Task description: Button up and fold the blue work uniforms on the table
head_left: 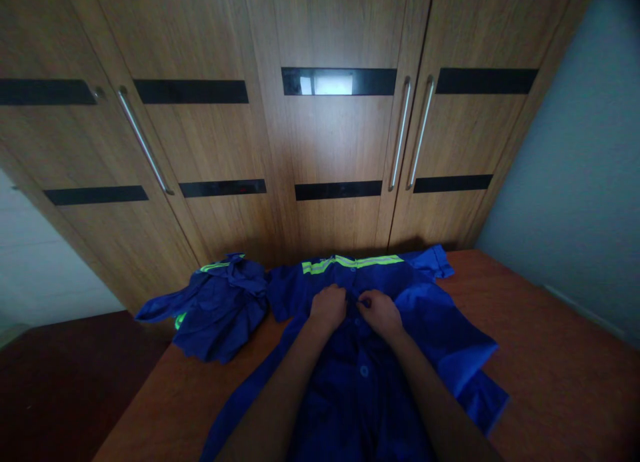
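Note:
A blue short-sleeved work shirt (425, 315) with a yellow-green reflective band (370, 262) across its chest is spread front side up. My left hand (329, 305) is closed on the button placket, left of its middle line. Just across from it, my right hand (381, 311) pinches the other side of the placket, fingers curled at the cloth. Whether a button sits between the fingertips I cannot make out. Below the hands a button (364, 371) shows on the front. Both forearms lie over the lower part of the shirt and hide some of it.
A crumpled blue garment (225, 315) with reflective strips is heaped to the left on the reddish-brown wooden surface (540, 355). Behind stands a wooden wardrobe (330, 142) with metal handles (400, 135) and dark strips. A pale wall (565, 182) rises on the right.

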A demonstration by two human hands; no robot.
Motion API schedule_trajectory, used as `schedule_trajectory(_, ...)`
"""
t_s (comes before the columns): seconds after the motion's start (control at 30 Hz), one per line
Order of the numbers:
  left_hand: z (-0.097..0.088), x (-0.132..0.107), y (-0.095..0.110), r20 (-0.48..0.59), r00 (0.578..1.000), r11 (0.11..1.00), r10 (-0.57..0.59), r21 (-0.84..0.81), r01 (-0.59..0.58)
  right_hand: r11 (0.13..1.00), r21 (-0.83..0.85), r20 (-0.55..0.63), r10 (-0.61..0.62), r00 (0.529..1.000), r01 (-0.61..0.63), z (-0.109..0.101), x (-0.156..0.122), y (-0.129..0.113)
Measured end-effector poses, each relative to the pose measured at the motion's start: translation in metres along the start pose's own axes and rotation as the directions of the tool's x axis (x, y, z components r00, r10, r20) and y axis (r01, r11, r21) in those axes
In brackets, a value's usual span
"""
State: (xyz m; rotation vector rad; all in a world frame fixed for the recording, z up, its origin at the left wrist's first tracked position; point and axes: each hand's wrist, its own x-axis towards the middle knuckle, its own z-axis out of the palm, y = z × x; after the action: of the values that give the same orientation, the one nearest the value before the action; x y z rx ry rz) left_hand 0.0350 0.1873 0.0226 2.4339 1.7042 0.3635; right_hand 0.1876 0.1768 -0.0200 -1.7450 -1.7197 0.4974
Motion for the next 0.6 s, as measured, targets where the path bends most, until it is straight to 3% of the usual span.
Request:
schedule_trajectory(0.17, 0.008, 0.007, -0.007, -0.064, 0.997, 0.981, -0.042, -0.19, 0.029, 0.986, 0.165, -0.027, 0.029, 0.999, -0.025, 0.002, 0.004, 0.005)
schedule_trajectory(0.3, 0.006, 0.006, -0.012, -0.156, 0.981, 0.904, -0.112, -0.426, 0.036, 0.919, 0.393, -0.065, 0.072, 0.995, -0.041, 0.001, 0.009, 0.007)
schedule_trajectory(0.4, 0.001, 0.006, -0.015, -0.219, 0.954, 0.775, -0.207, -0.631, 0.023, 0.809, 0.583, -0.059, 0.136, 0.989, -0.077, -0.001, 0.011, 0.007)
schedule_trajectory(0.5, -0.006, 0.006, -0.014, -0.212, 0.934, 0.582, -0.287, -0.813, -0.006, 0.684, 0.721, -0.031, 0.189, 0.981, -0.109, -0.004, 0.01, 0.007)
schedule_trajectory(0.6, -0.015, 0.004, -0.01, -0.186, 0.924, 0.413, -0.334, -0.91, -0.034, 0.456, 0.88, 0.034, 0.214, 0.976, -0.131, -0.01, 0.01, 0.004)
